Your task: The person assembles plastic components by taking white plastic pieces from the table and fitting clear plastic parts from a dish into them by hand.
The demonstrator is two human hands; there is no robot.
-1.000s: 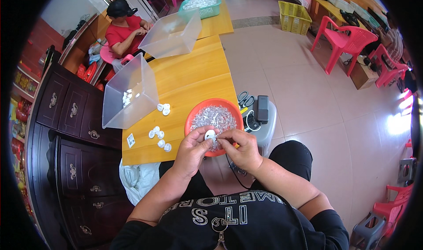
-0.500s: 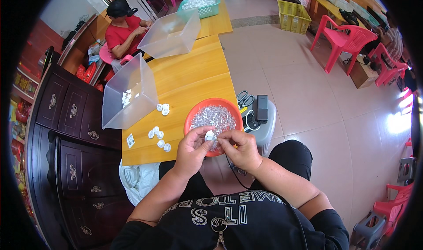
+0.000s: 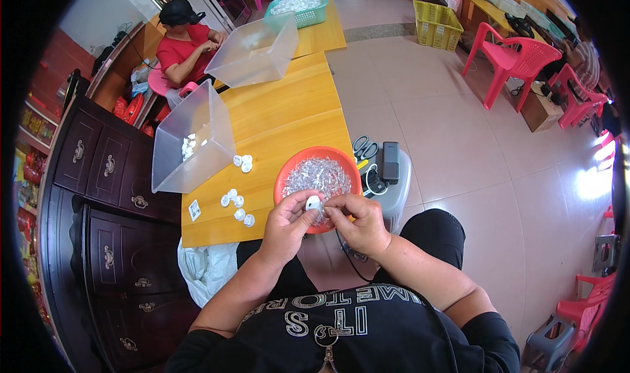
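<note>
Between the thumb and fingers of my left hand point(image 3: 289, 214) is a small white round plastic part point(image 3: 314, 203) with a dark spot on its face. My right hand point(image 3: 357, 222) is closed in a pinch against the part's right side; whatever its fingertips hold is too small to name. Both hands are over the near side of an orange-red bowl point(image 3: 281, 176), which is filled with small clear plastic pieces point(image 3: 318, 175). Several similar white round parts point(image 3: 239, 213) lie on the wooden table point(image 3: 282, 120) left of the bowl.
A clear bin point(image 3: 167, 159) with some white parts stands at the left, another clear bin point(image 3: 256, 54) and a green basket point(image 3: 298, 8) farther back. Scissors point(image 3: 365, 147) and a dark box-shaped device point(image 3: 390, 161) rest right of the bowl. A person in red point(image 3: 184, 51) sits across the table.
The white part has turned in my left fingers, so a rounded face with a dark spot now shows. Both hands have stayed almost in place over the bowl.
</note>
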